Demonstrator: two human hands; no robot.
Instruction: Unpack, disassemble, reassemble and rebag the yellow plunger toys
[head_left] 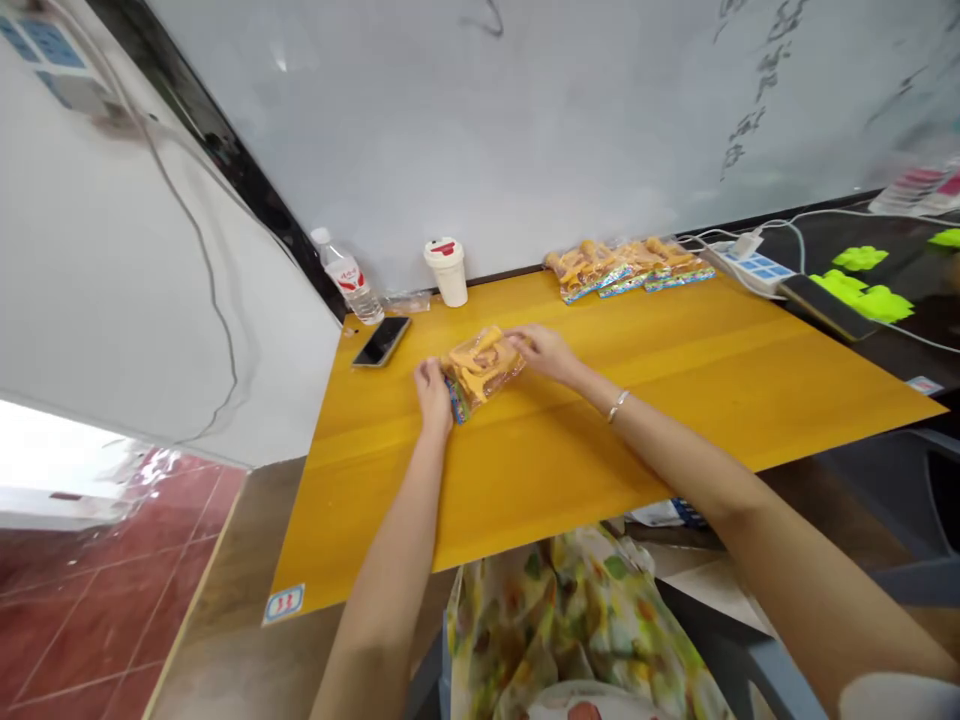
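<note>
Water bottle label point(346, 277), red lettering too small to read, whiteboard handwriting point(757, 110) blurred, table-corner sticker point(283, 603) illegible

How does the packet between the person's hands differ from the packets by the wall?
The held packet is touched by the left hand and right hand, while the packets by the wall lie untouched. The held packet sits alone mid-table; the packets by the wall overlap in a row at the far edge. Both are clear bags of orange pieces with colourful edging, on the yellow table.
</note>
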